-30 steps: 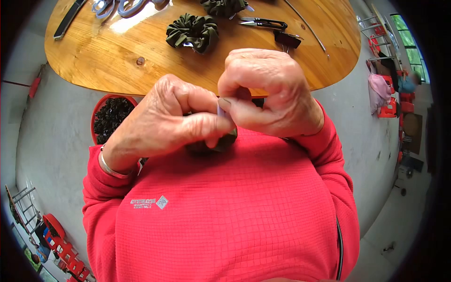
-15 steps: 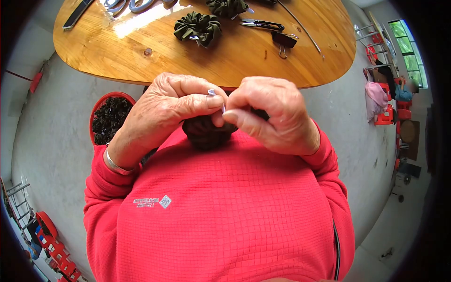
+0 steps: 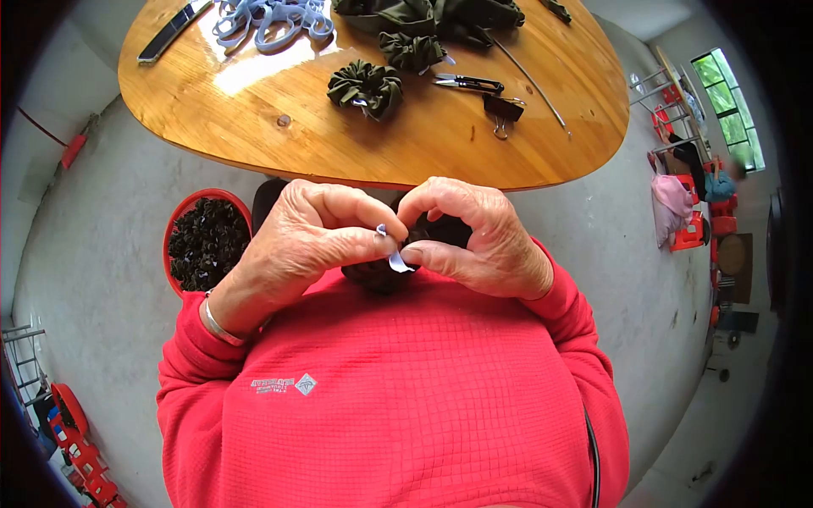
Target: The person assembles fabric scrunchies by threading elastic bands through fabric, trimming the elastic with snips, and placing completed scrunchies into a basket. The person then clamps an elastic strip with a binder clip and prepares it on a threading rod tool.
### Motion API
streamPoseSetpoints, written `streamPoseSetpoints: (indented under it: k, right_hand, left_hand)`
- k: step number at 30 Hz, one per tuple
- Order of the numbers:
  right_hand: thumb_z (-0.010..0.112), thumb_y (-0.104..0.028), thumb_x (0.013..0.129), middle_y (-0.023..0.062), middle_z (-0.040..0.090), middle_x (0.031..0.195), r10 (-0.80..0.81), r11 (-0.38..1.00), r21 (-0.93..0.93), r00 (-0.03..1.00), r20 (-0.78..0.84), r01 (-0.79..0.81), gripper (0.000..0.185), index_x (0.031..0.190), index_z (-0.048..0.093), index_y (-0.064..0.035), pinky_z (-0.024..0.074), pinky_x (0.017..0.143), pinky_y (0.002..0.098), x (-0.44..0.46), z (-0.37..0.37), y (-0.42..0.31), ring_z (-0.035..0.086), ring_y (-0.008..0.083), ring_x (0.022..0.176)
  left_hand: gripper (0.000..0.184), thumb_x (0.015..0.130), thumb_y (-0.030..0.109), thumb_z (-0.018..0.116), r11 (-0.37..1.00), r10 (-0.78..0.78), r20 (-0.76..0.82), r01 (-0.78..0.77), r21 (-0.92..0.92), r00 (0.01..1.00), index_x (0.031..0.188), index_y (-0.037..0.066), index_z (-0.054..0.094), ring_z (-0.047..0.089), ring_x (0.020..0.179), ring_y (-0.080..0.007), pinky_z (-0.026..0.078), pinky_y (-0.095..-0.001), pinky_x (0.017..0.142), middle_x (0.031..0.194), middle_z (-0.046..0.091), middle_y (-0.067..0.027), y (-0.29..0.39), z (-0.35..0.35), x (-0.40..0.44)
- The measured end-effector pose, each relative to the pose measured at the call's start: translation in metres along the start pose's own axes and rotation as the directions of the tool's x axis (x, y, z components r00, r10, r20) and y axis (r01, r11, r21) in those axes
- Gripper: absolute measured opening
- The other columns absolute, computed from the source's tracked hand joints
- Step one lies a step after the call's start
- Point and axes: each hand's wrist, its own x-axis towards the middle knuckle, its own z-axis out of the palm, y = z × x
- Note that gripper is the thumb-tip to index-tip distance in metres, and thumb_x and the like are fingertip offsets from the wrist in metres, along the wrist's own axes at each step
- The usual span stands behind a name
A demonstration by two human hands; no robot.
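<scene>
Pinched between thumb and forefinger of my left hand (image 3: 318, 233) is a pale elastic band (image 3: 398, 262), with a small end poking up above the thumb. My right hand (image 3: 478, 241) is closed too, its thumb and forefinger pinching at the same elastic, whose loose tail hangs between the two thumbs. A dark green scrunchie (image 3: 373, 278) is below the hands, against the red top, mostly covered by the fingers. Both hands are in front of the table's near edge.
On the wooden table (image 3: 229, 127) lie two scrunchies (image 3: 366, 88), thread snips (image 3: 468, 83), a binder clip (image 3: 503, 110), a thin metal rod (image 3: 533, 85), pale blue elastic (image 3: 275, 21), dark green cloth (image 3: 432, 17) and a black strip (image 3: 174, 32). A red basin (image 3: 169, 267) of scrunchies stands at left.
Both hands appear lower in view, and more of the tabletop shows. The right fingers have shifted slightly, and a longer loose elastic tail now shows between the thumbs.
</scene>
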Motion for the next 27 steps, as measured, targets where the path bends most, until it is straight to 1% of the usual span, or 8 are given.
streamPoseSetpoints:
  k: [6,10,14,18,21,23,25,27]
  right_hand:
    - [0.068,-0.003,0.072,0.0094,0.061,0.081,0.017,0.999,-0.032,0.998,0.061,-0.015,0.022,0.092,0.059,-0.0022,0.0482,0.068,0.0298,-0.004,-0.001,0.0,0.061,0.0209,0.075]
    - [0.065,-0.003,0.073,0.0066,0.061,0.072,0.045,0.995,0.088,0.997,0.06,-0.051,0.012,0.084,0.062,-0.0011,0.0468,0.063,0.0266,-0.004,0.004,0.0,0.059,0.0139,0.067]
    - [0.058,-0.002,0.07,0.0056,0.059,0.064,0.188,0.96,0.189,0.976,0.109,-0.206,0.008,0.077,0.061,-0.0007,0.0453,0.058,0.0266,0.003,0.005,-0.006,0.057,0.0111,0.062]
    - [0.059,-0.002,0.068,0.0043,0.058,0.065,0.097,0.975,0.196,0.993,0.06,-0.107,0.006,0.073,0.06,-0.0012,0.0437,0.056,0.026,0.003,0.014,0.001,0.054,0.0109,0.061]
    - [0.059,-0.002,0.068,0.0041,0.058,0.065,0.06,0.976,0.207,0.997,0.055,-0.07,0.005,0.074,0.06,-0.0012,0.0435,0.056,0.026,0.004,0.019,0.002,0.054,0.0107,0.061]
    - [0.06,-0.002,0.069,0.0042,0.057,0.066,0.037,0.978,0.203,0.998,0.059,-0.048,0.005,0.074,0.06,-0.0012,0.0432,0.056,0.0257,0.005,0.021,-0.001,0.054,0.0105,0.061]
    - [0.061,-0.002,0.069,0.0042,0.057,0.066,0.026,0.981,0.192,0.998,0.063,-0.038,0.005,0.074,0.06,-0.0011,0.043,0.055,0.0254,0.007,0.023,-0.003,0.053,0.0103,0.061]
    - [0.061,-0.002,0.069,0.0043,0.057,0.066,0.033,0.984,0.172,0.997,0.069,-0.045,0.004,0.073,0.059,-0.0009,0.0428,0.055,0.0251,0.007,0.025,-0.003,0.053,0.0103,0.061]
  left_hand:
    - [0.011,0.079,-0.001,0.061,0.998,0.028,0.011,-0.029,0.053,1.0,0.088,-0.005,0.066,0.063,0.07,-0.0132,0.052,-0.0231,0.065,0.081,0.066,-0.0097,-0.002,0.001,-0.004]
    - [0.011,0.081,0.001,0.063,0.998,0.039,0.053,-0.041,0.038,0.998,0.09,-0.004,0.066,0.065,0.07,-0.0132,0.054,-0.0242,0.067,0.079,0.067,-0.0104,-0.005,0.0,-0.008]
    - [0.012,0.081,0.0,0.063,0.997,0.069,0.007,-0.069,0.032,0.998,0.091,-0.003,0.067,0.064,0.071,-0.013,0.054,-0.0241,0.067,0.079,0.067,-0.0097,-0.009,0.0,-0.012]
    - [0.012,0.078,-0.002,0.064,0.972,0.22,-0.074,-0.212,0.097,0.973,0.09,-0.002,0.067,0.063,0.07,-0.0104,0.052,-0.0227,0.066,0.078,0.066,-0.0071,-0.019,-0.001,-0.017]
    - [0.016,0.075,-0.013,0.06,0.803,0.472,-0.007,-0.427,0.417,0.881,0.087,-0.004,0.065,0.06,0.08,-0.0164,0.05,-0.0244,0.071,0.089,0.063,-0.0128,-0.023,-0.003,-0.023]
    - [0.02,0.072,-0.013,0.062,0.568,0.647,0.107,-0.571,0.593,0.755,0.088,-0.001,0.064,0.06,0.076,-0.0172,0.048,-0.0279,0.07,0.085,0.063,-0.0103,-0.025,-0.004,-0.023]
    - [0.023,0.07,-0.013,0.063,0.252,0.721,0.28,-0.615,0.747,0.634,0.089,0.0,0.063,0.06,0.075,-0.018,0.047,-0.0306,0.071,0.083,0.063,-0.0088,-0.022,-0.007,-0.022]
    - [0.025,0.067,-0.013,0.063,0.091,0.738,0.335,-0.578,0.811,0.586,0.088,0.002,0.061,0.06,0.071,-0.0204,0.046,-0.0341,0.07,0.077,0.061,-0.0077,-0.019,-0.002,-0.023]
